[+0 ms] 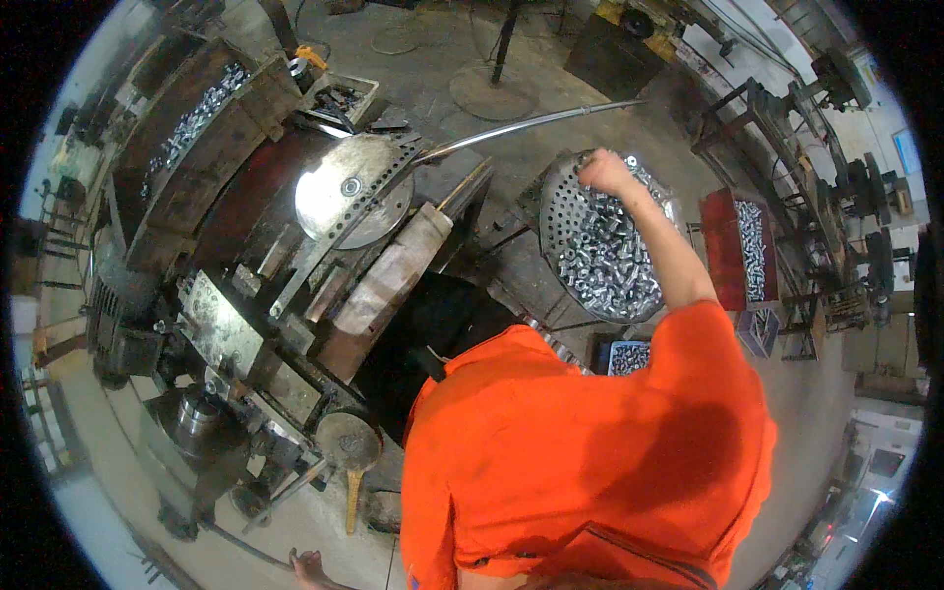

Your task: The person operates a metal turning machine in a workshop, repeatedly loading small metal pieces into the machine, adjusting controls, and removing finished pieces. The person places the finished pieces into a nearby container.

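Observation:
My right arm reaches forward over a round perforated metal tray (558,211) heaped with small shiny metal fittings (610,258). At the tray's far edge, my right hand (607,173) is closed with its fingers curled down; whatever is in them is hidden. Down at the lower left, my left hand (308,567) is closed around the end of a long thin dark lever (246,547), small and partly cut off by the frame's edge. The lever runs to a machine with a metal chuck (198,413).
A large round metal disc (339,192) and a slanted steel bar stand on the machine at left. Beyond it, a long trough (211,147) holds more fittings. A red bin (723,251) and a blue crate (629,358) of parts sit at right. A long-handled pan (349,442) hangs low left.

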Demonstrator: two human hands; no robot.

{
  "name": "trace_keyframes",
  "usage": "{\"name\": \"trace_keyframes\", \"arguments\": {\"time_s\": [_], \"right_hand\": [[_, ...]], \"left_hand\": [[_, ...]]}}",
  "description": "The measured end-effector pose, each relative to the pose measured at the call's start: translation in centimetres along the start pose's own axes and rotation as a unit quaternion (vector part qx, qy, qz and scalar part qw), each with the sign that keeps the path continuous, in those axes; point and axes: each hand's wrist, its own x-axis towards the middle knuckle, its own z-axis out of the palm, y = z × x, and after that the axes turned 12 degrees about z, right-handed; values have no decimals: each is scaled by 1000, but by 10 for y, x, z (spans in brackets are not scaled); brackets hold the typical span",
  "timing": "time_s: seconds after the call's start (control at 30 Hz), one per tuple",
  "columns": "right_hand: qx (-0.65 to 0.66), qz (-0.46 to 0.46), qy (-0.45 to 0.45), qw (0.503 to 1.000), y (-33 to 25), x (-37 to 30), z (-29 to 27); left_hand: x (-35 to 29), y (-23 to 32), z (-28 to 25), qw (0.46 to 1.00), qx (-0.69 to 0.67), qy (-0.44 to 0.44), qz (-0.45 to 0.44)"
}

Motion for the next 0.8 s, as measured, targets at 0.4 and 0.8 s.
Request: {"name": "trace_keyframes", "arguments": {"time_s": [0.4,0.8], "right_hand": [[-325,-47,-51,943,2,6,62],[-341,-37,-120,932,-10,-8,56]], "left_hand": [[-14,25,20,995,-4,80,-59],[-10,9,13,994,-25,99,-33]]}}
